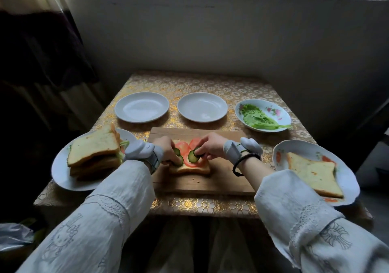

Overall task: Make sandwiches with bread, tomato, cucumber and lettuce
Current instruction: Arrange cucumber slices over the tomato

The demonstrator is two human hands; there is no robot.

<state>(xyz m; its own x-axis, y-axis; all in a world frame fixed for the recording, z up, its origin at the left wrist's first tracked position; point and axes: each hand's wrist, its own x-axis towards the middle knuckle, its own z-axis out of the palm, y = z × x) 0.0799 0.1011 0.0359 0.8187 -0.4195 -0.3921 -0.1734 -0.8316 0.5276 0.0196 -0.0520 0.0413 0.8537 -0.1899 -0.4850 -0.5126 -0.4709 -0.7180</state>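
The desk has a gold flower cloth. On it, near the person, lies a wooden board. To the left sits a plate with a pile of finished sandwiches, so I think much of the job is done. To the right is another plate with one last slice of bread, likely the lid for the sandwich being made. Two bare white plates sit at the back, and beside them a flowered dish with a bit of lettuce.

On the board is an open slice of bread. Red tomato rounds cover it. Cucumber is going on now. Lettuce and the top slice are still to come, I'd say.

The left hand has curled fingers pinching a cucumber round down onto the tomato. The right hand pinches another cucumber round the same way, touching the tomato.
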